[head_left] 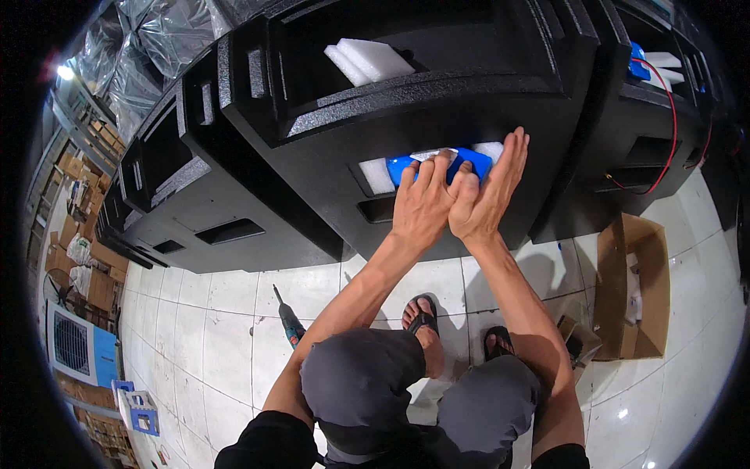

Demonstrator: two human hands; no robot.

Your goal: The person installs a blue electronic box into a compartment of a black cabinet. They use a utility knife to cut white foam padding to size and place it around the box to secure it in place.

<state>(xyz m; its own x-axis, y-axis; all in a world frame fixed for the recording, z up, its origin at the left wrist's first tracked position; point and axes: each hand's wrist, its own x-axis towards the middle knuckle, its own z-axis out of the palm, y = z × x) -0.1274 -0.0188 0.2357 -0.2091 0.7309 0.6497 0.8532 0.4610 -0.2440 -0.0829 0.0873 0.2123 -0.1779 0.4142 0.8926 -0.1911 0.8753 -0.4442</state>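
Note:
A blue shrink-wrapped pack [474,163], which looks like a battery pack, sits in a rectangular slot in the black cabinet [344,168] in front of me. White foam blocks [378,177] wedge it at both ends. My left hand [422,202] presses bent fingers onto the pack, near a white label. Beside it, my right hand [488,195] touches the pack with its thumb side. Its other fingers stretch flat over the right foam and the cabinet face. Part of the pack is hidden under both hands.
More foam pieces [367,61] lie in the cabinet's upper recess. Similar black cabinets [211,195] stand left and right; the right one has a red wire [673,133]. On the tiled floor are a power screwdriver [289,320] and an open cardboard box [631,289].

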